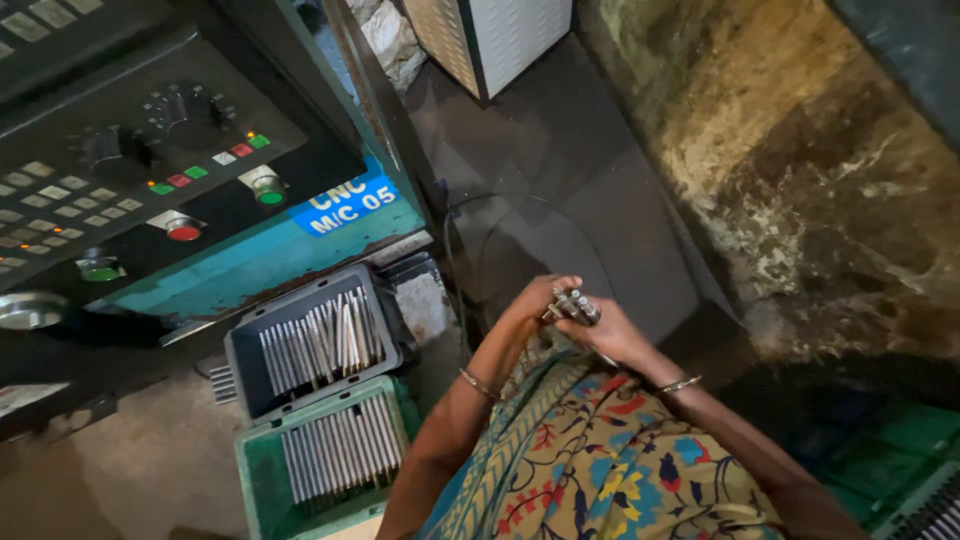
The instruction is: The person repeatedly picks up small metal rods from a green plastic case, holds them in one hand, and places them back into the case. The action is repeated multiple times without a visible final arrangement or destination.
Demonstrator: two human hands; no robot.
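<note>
- At the far left stands a dark machine control panel (130, 190) with grey keys, red and green push buttons and black dials; nothing reaches toward it.
- Near left, on the floor, a dark grey plastic crate (312, 340) and a green plastic crate (325, 455) each hold a row of slim silvery metal rods lying side by side; both are well apart from the hands.
- The left hand (530, 305) is closed around a small bundle of short silvery metal pins (572, 305), held in front of the body above the dark floor.
- The right hand (615, 335) cups the same bundle from the right, fingers curled on it, a thin bangle at the wrist.
- Judged from this, keeping the pins parallel, ends level and both grips snug should stop one slipping out.
- At the far right rises a stained, rough wall (800, 200).
</note>
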